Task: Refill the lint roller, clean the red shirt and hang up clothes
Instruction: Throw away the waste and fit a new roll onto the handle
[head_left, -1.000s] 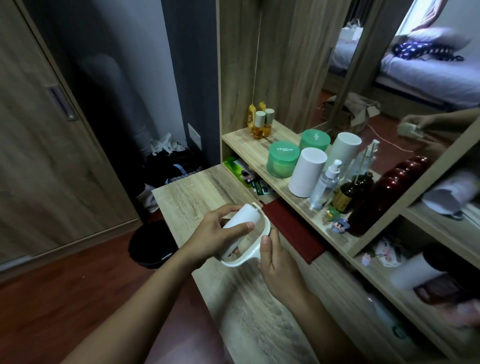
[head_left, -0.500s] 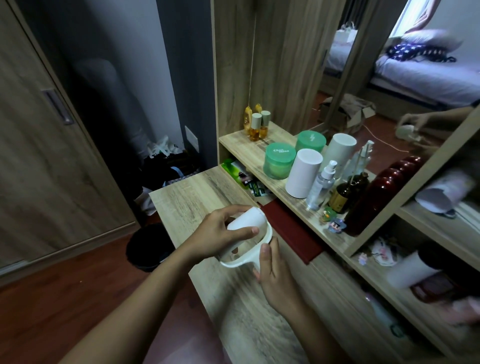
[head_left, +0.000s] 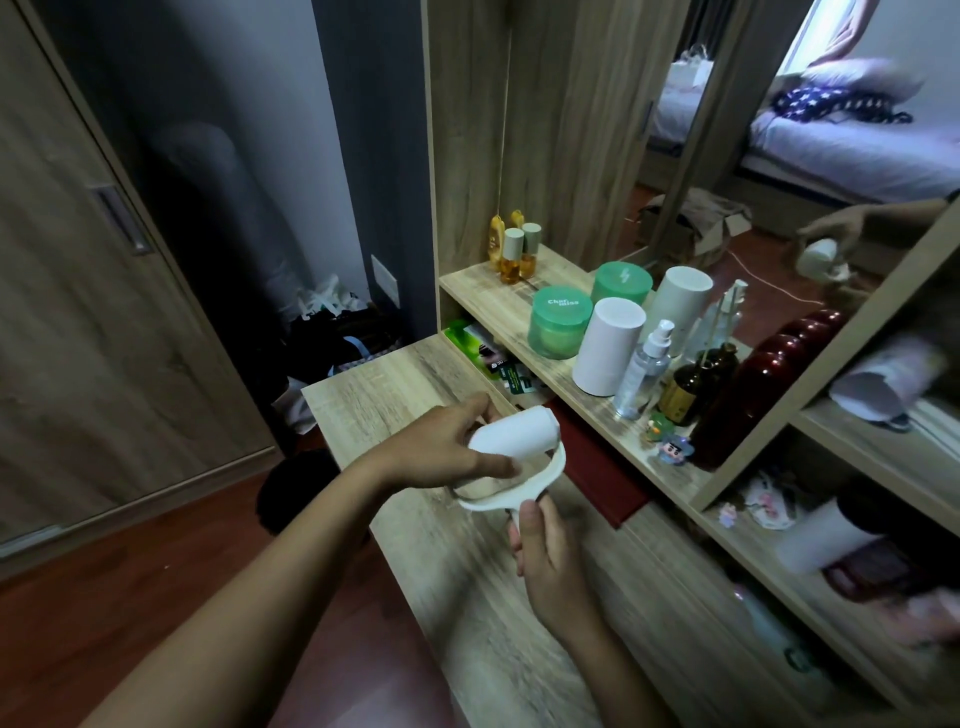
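Wooden wardrobe door (head_left: 67, 322), reddish floor (head_left: 130, 597), mirror (head_left: 779, 130) reflecting bed.

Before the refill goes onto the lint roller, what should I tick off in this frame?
1. Left hand grip on the white roll: ok, fingers curl round it.
2. Right hand grip on the lint roller: ok, closed round the handle, thumb up.
3. Roll seated in the roller's frame: not ok, it lies above the frame.
4. Spindle bare for the refill: cannot tell, blurred.
5. Desk beneath the hands: ok, bare wood there.
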